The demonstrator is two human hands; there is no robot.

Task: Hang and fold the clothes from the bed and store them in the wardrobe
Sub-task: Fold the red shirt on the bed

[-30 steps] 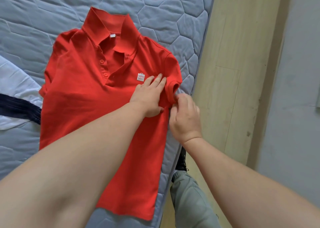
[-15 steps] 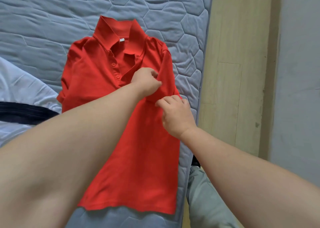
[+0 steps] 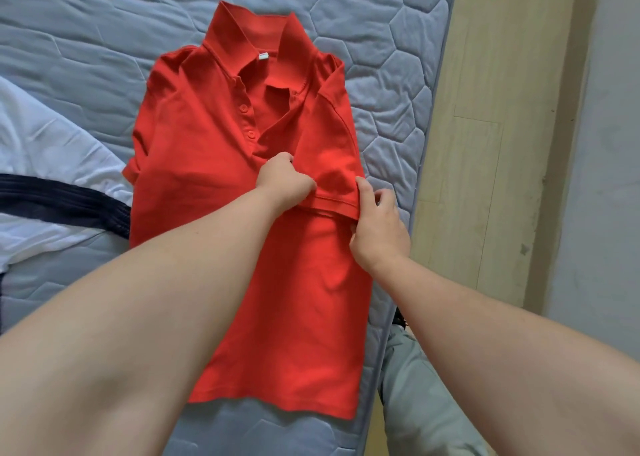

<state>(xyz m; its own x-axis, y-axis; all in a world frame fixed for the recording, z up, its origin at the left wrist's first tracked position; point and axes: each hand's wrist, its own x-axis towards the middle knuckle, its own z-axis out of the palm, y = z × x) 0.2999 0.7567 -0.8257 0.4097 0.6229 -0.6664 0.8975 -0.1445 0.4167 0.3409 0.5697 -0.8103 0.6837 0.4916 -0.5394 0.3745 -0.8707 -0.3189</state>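
1. Red polo shirt (image 3: 214, 164) lies face up on the mattress (image 3: 391, 74), collar away from me, close to the right edge.
2. Change: the sleeve (image 3: 332, 178) on my right, spread outward a second ago, is now folded in over the chest and covers the small label.
3. My left hand (image 3: 285, 182), flat on the chest before, is now curled, its fingers gripping the inner edge of the folded sleeve.
4. My right hand (image 3: 379, 228) pinches the sleeve hem at its outer corner, thumb on top.
5. Judgement: the first side fold is nearly set. The opposite sleeve is not yet folded, so storage is far off.
6. White garment (image 3: 52, 150) with a dark stripe lies beside the shirt.
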